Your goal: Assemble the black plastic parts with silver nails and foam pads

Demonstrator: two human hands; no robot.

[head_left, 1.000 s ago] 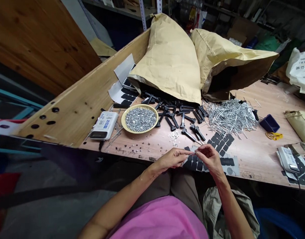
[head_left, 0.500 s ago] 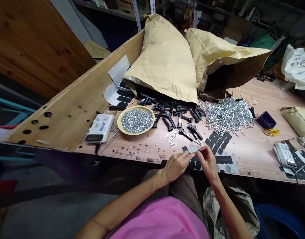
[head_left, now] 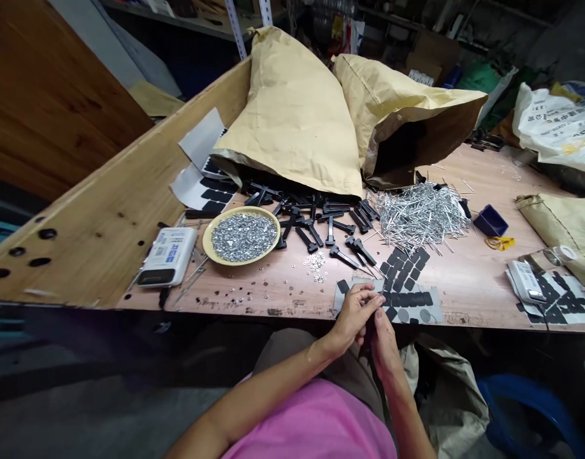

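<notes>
My left hand [head_left: 353, 317] is at the table's front edge, thumb and fingers pinched together. My right hand [head_left: 386, 347] is close against it, fingers curled in. Between them is something dark and small, mostly hidden by the fingers, and I cannot make out what it is. Just beyond lies a grey backing sheet [head_left: 433, 312] with black stick-on pads [head_left: 407, 298]. Black T-shaped plastic parts [head_left: 331, 231] are scattered farther back, a few with thin metal rods in them. Small metal washers or nuts [head_left: 316, 262] lie loose near them.
A yellow bowl [head_left: 207, 241] of small metal pieces stands left, beside a white power bank [head_left: 168, 255]. Metal rods [head_left: 421, 217] are heaped at the right, near a dark blue box [head_left: 491, 220]. Large paper sacks [head_left: 292, 115] stand behind. A wooden board [head_left: 130, 172] borders the left.
Both hands have drawn down slightly toward me and turned. The right hand's raised, pinching fingers are now lowered beside the left. The camera view has shifted right.
</notes>
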